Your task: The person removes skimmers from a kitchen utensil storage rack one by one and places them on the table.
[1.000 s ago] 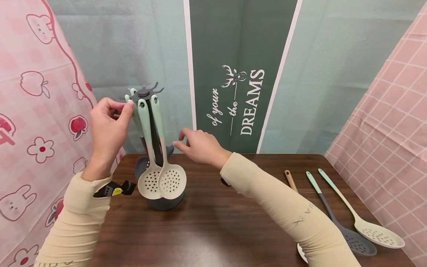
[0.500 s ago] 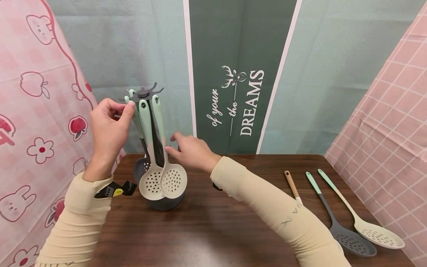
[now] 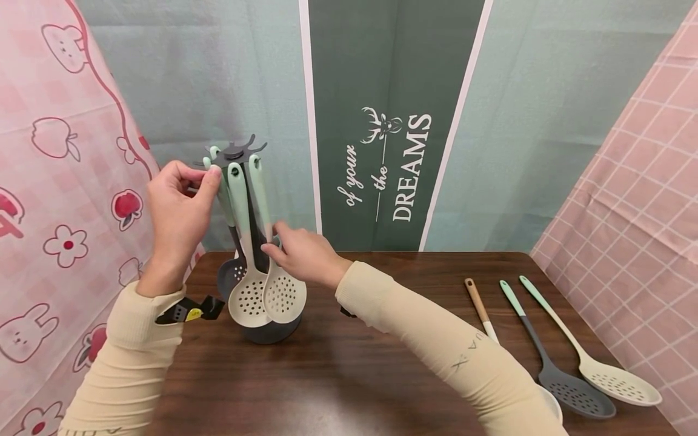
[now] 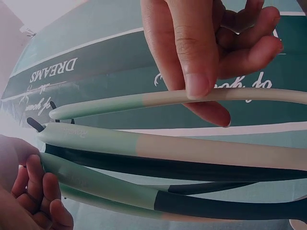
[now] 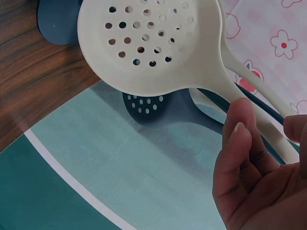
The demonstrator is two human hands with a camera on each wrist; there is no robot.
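Note:
A dark rotating utensil rack [image 3: 235,152] stands at the left of the table, hung with several mint-handled utensils. At its top, my left hand [image 3: 180,200] pinches the handle end of a dark grey skimmer [image 3: 231,274]. My right hand [image 3: 305,254] has its thumb and index finger around the cream part of the handle of the right-hand cream skimmer [image 5: 148,43]. That skimmer hangs from a hook, its perforated head overlapping a second cream skimmer [image 3: 246,298]. In the left wrist view, the thumb [image 4: 196,72] of my right hand presses on the pale handle.
On the brown wooden table [image 3: 349,387], at the right, lie a cream slotted spoon [image 3: 618,380], a dark grey slotted spoon [image 3: 578,390] and a wood-handled utensil [image 3: 477,300] partly hidden by my right sleeve. Fabric curtains [image 3: 627,200] enclose the sides and back.
My right hand has moved left and slightly down from beside the rack and has taken hold of the cream skimmer's handle. The left hand stays at the rack's top.

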